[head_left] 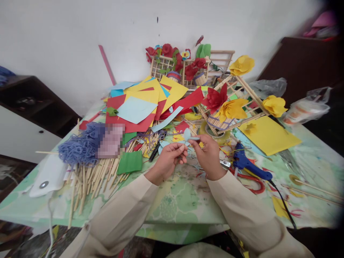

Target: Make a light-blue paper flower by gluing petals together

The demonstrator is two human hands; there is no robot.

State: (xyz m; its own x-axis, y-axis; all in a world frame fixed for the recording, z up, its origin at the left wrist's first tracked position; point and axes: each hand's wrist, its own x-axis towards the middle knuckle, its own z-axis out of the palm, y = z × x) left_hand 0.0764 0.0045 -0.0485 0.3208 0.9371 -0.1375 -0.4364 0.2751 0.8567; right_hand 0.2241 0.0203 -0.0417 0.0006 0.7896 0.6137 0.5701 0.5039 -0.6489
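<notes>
My left hand and my right hand meet above the middle of the table, both pinched on a small light blue paper flower with several petals. The left fingers grip its lower part near the stem. My right thumb and forefinger hold a petal at the top. Both sleeves are cream coloured. A few loose light blue petals lie on the table just behind my left hand.
Blue glue gun and red-handled scissors lie right of my hands. Wooden sticks, blue yarn and green paper sit to the left. Coloured paper sheets and stick frames with paper flowers fill the back.
</notes>
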